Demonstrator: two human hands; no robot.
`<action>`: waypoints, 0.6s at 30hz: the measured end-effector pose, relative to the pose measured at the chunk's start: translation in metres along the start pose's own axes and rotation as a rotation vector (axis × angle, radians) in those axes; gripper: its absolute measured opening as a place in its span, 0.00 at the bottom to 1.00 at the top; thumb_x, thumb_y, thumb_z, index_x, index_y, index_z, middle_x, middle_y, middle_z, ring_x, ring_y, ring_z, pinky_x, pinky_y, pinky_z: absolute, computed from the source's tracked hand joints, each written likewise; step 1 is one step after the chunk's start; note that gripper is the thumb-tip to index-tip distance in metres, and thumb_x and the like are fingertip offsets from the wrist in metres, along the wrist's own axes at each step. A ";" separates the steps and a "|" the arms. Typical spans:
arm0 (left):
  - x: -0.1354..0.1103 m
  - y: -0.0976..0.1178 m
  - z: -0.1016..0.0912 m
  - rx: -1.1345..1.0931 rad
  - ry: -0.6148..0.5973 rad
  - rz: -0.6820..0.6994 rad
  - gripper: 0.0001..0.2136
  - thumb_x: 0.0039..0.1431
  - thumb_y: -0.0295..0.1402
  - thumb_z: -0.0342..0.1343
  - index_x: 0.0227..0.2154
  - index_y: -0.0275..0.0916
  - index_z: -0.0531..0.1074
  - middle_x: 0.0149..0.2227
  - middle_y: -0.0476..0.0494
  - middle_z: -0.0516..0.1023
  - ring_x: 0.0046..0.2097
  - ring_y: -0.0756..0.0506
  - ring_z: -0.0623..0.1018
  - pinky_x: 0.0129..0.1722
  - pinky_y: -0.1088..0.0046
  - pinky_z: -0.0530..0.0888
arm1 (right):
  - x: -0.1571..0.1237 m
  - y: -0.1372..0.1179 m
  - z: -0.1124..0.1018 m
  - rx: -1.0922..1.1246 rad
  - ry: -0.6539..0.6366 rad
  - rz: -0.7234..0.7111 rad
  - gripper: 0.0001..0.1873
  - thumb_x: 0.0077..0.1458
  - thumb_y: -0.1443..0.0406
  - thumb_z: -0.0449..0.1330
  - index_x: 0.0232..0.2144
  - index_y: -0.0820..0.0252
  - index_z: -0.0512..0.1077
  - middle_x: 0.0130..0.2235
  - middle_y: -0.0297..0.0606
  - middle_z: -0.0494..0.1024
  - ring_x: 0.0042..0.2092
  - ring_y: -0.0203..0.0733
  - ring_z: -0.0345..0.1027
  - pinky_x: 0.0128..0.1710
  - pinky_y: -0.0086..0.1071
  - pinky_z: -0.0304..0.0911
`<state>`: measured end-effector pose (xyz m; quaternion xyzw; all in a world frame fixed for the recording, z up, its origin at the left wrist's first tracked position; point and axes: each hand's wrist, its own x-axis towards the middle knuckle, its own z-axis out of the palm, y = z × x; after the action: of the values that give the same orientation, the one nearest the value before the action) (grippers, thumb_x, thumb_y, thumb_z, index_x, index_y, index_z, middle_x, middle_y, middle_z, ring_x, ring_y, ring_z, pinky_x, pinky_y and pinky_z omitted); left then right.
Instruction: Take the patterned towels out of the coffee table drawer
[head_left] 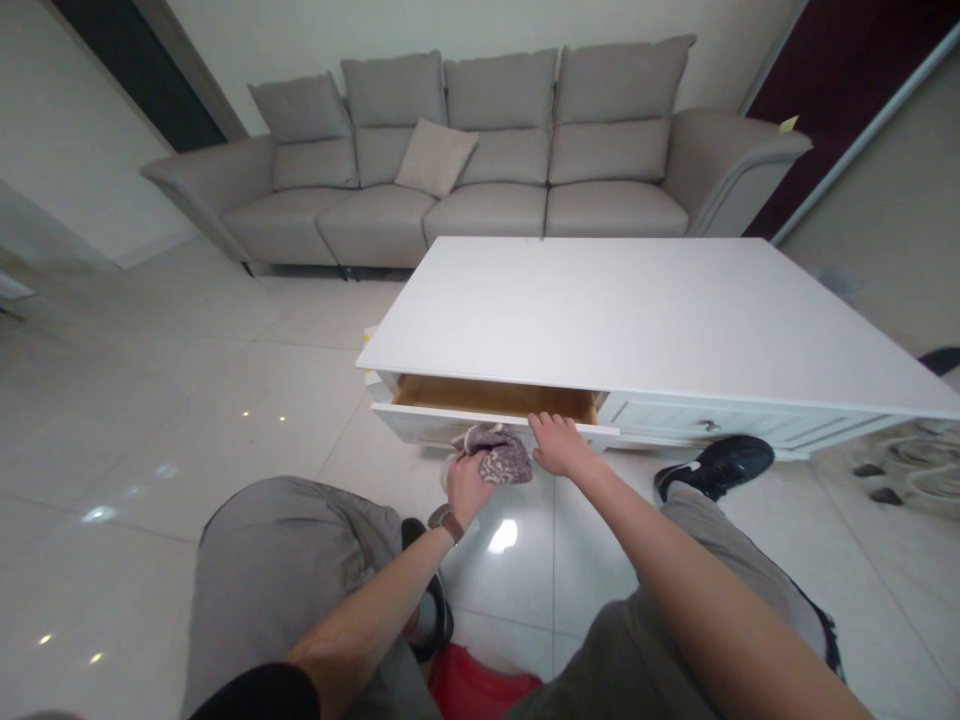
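Observation:
A low white coffee table [637,310] stands in front of me with its left drawer [420,420] pulled partly out, showing a wooden inside. My left hand [465,485] is closed on a crumpled grey patterned cloth [501,455] just in front of the drawer front. My right hand [559,445] rests on the top edge of the drawer front, fingers curled over it. I am seated low, with both knees in view.
A grey sofa [480,170] with a beige cushion [435,155] lines the far wall. Glossy tile floor lies to the left. My black shoe [716,465] sits by the table's front. A red object [480,690] is under me. A second closed drawer [705,425] is to the right.

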<state>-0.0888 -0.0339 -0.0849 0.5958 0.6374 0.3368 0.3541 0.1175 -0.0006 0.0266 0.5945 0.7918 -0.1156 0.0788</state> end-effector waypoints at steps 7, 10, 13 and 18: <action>0.011 0.009 -0.008 0.117 -0.161 0.136 0.09 0.43 0.23 0.63 0.28 0.43 0.80 0.36 0.35 0.82 0.54 0.32 0.76 0.66 0.56 0.56 | -0.001 -0.001 -0.001 -0.031 -0.005 -0.003 0.31 0.59 0.64 0.56 0.63 0.63 0.59 0.60 0.54 0.68 0.58 0.57 0.60 0.55 0.44 0.53; 0.010 0.011 -0.008 0.119 -0.155 0.153 0.10 0.43 0.22 0.62 0.28 0.43 0.81 0.36 0.34 0.81 0.54 0.32 0.75 0.66 0.56 0.56 | 0.000 0.000 0.002 -0.030 -0.005 0.001 0.30 0.59 0.64 0.57 0.63 0.62 0.59 0.60 0.54 0.68 0.59 0.57 0.60 0.55 0.44 0.52; 0.008 0.015 -0.009 0.116 -0.153 0.114 0.10 0.43 0.22 0.63 0.29 0.42 0.81 0.37 0.34 0.82 0.55 0.32 0.76 0.66 0.57 0.57 | 0.001 0.000 0.004 -0.033 0.003 -0.001 0.30 0.59 0.64 0.57 0.62 0.63 0.59 0.59 0.54 0.68 0.58 0.57 0.60 0.55 0.44 0.52; 0.007 0.030 -0.014 0.622 -0.232 0.241 0.14 0.50 0.26 0.59 0.40 0.39 0.81 0.39 0.35 0.83 0.50 0.36 0.79 0.60 0.58 0.64 | 0.001 0.000 0.005 -0.053 0.024 0.001 0.29 0.59 0.64 0.57 0.62 0.64 0.60 0.58 0.53 0.69 0.57 0.57 0.61 0.54 0.44 0.54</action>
<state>-0.0854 -0.0253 -0.0529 0.7804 0.5900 0.0961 0.1834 0.1175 -0.0007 0.0216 0.5939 0.7952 -0.0874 0.0850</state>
